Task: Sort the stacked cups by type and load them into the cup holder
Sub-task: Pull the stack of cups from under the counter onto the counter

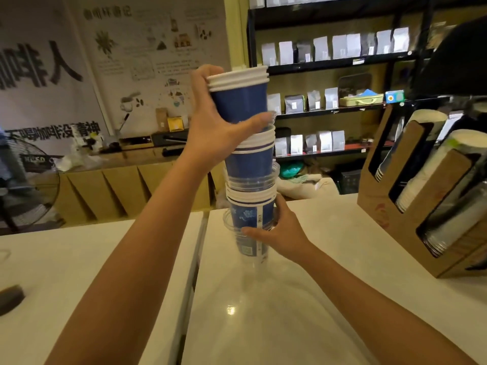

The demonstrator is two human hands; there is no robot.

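A tall mixed stack of cups (250, 164) stands on the white counter (316, 299), blue paper cups with white rims alternating with clear plastic ones. My left hand (213, 127) grips the top group of blue paper cups (241, 101), thumb across the front. My right hand (276, 233) holds the lower part of the stack around a clear plastic cup (253, 248) with a blue cup inside. At the right, the brown cardboard cup holder (395, 209) leans back with white and clear cups in its slots.
A seam (195, 272) splits the counter into two slabs. Black shelves (329, 61) with pouches stand behind. A fan (23, 185) and cardboard boxes (131, 188) sit at the left. A dark object (10, 299) lies at the counter's left edge.
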